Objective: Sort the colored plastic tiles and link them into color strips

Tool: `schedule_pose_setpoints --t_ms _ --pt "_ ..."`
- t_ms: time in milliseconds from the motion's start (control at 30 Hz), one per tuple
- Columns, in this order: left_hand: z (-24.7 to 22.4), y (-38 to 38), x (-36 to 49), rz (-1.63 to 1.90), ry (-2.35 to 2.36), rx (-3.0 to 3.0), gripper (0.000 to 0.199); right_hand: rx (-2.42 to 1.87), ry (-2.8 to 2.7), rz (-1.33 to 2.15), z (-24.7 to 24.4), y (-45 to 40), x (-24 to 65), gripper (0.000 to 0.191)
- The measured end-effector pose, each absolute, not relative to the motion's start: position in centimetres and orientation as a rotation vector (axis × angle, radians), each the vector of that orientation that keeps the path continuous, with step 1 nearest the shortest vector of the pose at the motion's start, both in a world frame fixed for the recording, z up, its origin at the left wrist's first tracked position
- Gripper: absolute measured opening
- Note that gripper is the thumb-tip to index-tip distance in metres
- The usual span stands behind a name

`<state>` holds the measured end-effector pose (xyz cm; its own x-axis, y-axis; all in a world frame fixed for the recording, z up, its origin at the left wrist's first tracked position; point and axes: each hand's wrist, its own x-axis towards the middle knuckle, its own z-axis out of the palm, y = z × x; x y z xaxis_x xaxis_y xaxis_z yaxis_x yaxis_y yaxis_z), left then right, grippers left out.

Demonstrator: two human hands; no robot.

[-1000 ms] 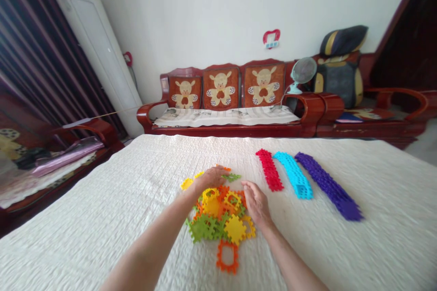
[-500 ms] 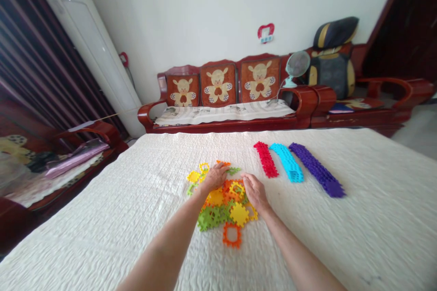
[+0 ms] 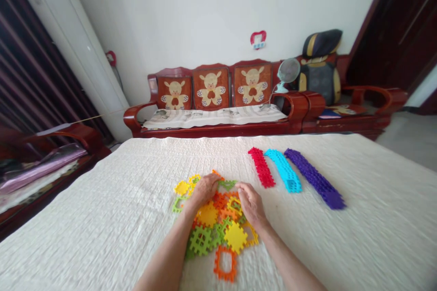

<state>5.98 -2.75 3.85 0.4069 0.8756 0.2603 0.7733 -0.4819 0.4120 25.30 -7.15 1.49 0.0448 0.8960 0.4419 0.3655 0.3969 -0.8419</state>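
Orange, yellow and green toothed plastic pieces lie in a loose pile, with a yellow piece (image 3: 235, 237) and a green piece (image 3: 200, 240) near its front. My left hand (image 3: 206, 188) rests over the pile's back left, fingertips by an orange piece (image 3: 217, 174); what its fingers hold, if anything, is hidden. At the back right, my right hand (image 3: 251, 203) is curled, its fingertips near a flat green piece (image 3: 228, 184); whether it grips something cannot be made out. An orange frame piece (image 3: 226, 264) lies nearest the front.
Right of the pile, a red row (image 3: 261, 168), a light blue row (image 3: 284, 169) and a purple row (image 3: 314, 177) of pieces lie on the cream cloth (image 3: 136, 200). Beyond the table stand a wooden sofa (image 3: 211, 132) and a small fan (image 3: 288, 71).
The camera view has shifted, so the table and pile look closer and lower. Both hands stay around the back of the pile, with little visible movement among the pieces.
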Motion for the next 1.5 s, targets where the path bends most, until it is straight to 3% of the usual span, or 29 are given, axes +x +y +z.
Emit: schedule_pose_setpoints --t_ms 300,533,900,1267,1500 --pt "4.1 -1.6 1.8 1.152 1.748 2.166 0.034 -1.185 -1.574 0.612 1.9 -7.5 25.2 0.029" --pt "3.4 -2.2 -3.4 0.936 2.147 1.739 0.036 -1.176 -1.6 0.646 2.0 -7.4 25.2 0.029" --pt "0.4 -1.0 -3.4 1.23 1.712 1.644 0.04 -1.232 -1.189 0.89 1.1 -6.6 25.8 0.044" --pt "2.0 -2.1 -2.5 0.983 1.704 1.973 0.035 -1.24 -1.374 0.845 1.5 -6.9 25.6 0.036" --pt "1.2 -1.4 -2.9 1.049 1.646 1.759 0.042 -1.22 -1.435 0.794 1.6 -6.9 25.5 0.035"
